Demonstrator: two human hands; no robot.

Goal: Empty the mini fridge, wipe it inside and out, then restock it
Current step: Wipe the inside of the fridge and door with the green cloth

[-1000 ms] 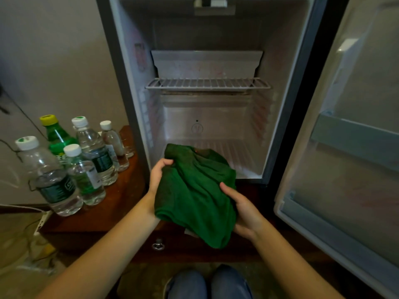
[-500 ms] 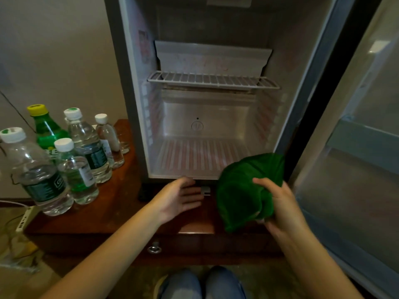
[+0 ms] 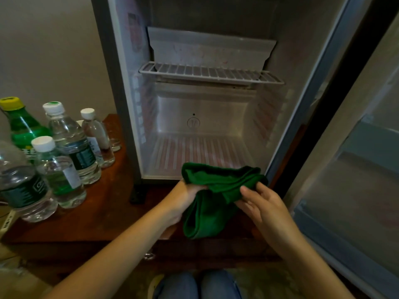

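Observation:
The mini fridge [image 3: 121, 87] stands open on a wooden cabinet, its inside bare except for a wire shelf [image 3: 210, 73] across the middle. In front of its lower edge a dark green cloth [image 3: 212, 197] is held between both hands. My left hand [image 3: 183, 200] grips the cloth's left end from below. My right hand [image 3: 262, 203] pinches its right end, thumb on top. The lower part of the cloth hangs down in a loop over the cabinet top.
Several clear water bottles [image 3: 71, 143] and a green bottle with a yellow cap [image 3: 21, 128] stand on the wooden cabinet top [image 3: 97, 210] left of the fridge. The fridge door [image 3: 354, 169] hangs open at the right. My knees show at the bottom.
Half a second ago only my right hand held the cloth at the right. My left hand has now taken hold of it too, and the cloth sits back in front of the fridge opening.

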